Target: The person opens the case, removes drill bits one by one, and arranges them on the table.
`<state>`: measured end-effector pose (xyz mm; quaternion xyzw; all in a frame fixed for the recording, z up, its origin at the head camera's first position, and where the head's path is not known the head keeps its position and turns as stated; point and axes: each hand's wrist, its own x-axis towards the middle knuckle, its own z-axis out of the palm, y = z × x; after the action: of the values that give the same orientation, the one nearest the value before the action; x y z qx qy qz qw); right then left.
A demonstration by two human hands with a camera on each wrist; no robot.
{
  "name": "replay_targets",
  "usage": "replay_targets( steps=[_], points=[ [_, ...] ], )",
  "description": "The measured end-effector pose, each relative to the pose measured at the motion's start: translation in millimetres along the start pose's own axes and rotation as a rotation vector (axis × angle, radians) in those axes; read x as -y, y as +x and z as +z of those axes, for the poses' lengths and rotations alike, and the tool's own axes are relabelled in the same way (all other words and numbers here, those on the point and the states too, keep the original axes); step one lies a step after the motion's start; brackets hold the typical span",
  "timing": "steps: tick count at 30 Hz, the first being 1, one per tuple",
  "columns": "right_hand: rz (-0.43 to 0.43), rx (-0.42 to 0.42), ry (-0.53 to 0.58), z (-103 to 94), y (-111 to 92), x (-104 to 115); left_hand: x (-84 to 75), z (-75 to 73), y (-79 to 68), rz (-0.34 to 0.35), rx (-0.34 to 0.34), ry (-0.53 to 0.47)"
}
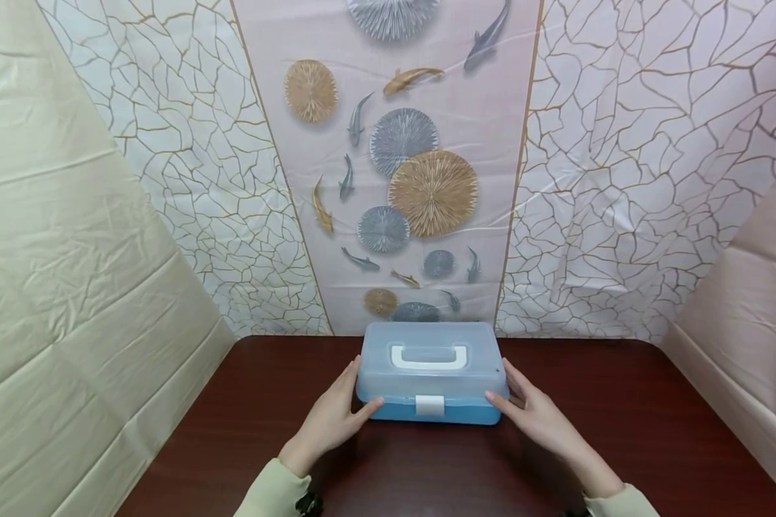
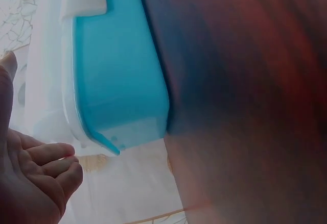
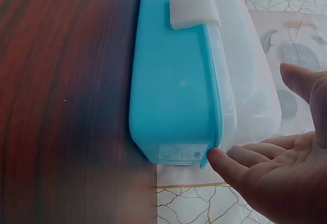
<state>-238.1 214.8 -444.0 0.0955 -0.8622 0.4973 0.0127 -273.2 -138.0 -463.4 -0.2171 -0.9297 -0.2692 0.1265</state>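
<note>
A plastic storage box [image 1: 378, 362] sits at the far middle of the table, with a frosted lid that is down over its blue base [image 1: 394, 412]. On the lid's top is a white handle [image 1: 429, 365], and a white latch [image 1: 430, 406] crosses the front seam. My left hand [image 1: 330, 416] is at the box's left end, thumb by the front corner and fingers along the side. At the opposite end, my right hand [image 1: 543, 424] spreads its thumb and fingers around the corner. In the right wrist view a fingertip [image 3: 217, 157] is right at the lid's rim.
The dark red-brown table [image 1: 427, 474] ends behind the box at a hanging cloth [image 1: 394, 287] printed with fish and round shapes. Plain pale cloth walls [image 1: 103, 287] slope along both sides. A dark band [image 1: 309, 502] circles the left wrist.
</note>
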Motion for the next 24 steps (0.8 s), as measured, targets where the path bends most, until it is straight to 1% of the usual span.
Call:
replay_targets(
  steps=[4,10,15,19,24],
  points=[
    [-0.015,-0.002,-0.021,-0.1,-8.1,0.2,-3.7,-1.7,-7.2,-0.005,0.02,0.0],
    [-0.004,-0.001,-0.026,-0.3,-23.9,4.8,-7.8,-2.5,-20.5,0.015,0.001,0.019],
    [0.033,0.018,-0.023,-1.4,-32.9,9.2,-12.2,-3.4,-33.0,0.031,-0.011,0.044],
    [0.056,0.011,-0.038,-2.6,-41.1,12.8,-16.1,-5.3,-40.3,0.04,0.007,0.044],
    [0.051,0.009,-0.068,-1.6,-50.0,14.6,-19.8,-9.0,-47.8,0.038,0.039,0.045]
  ],
)
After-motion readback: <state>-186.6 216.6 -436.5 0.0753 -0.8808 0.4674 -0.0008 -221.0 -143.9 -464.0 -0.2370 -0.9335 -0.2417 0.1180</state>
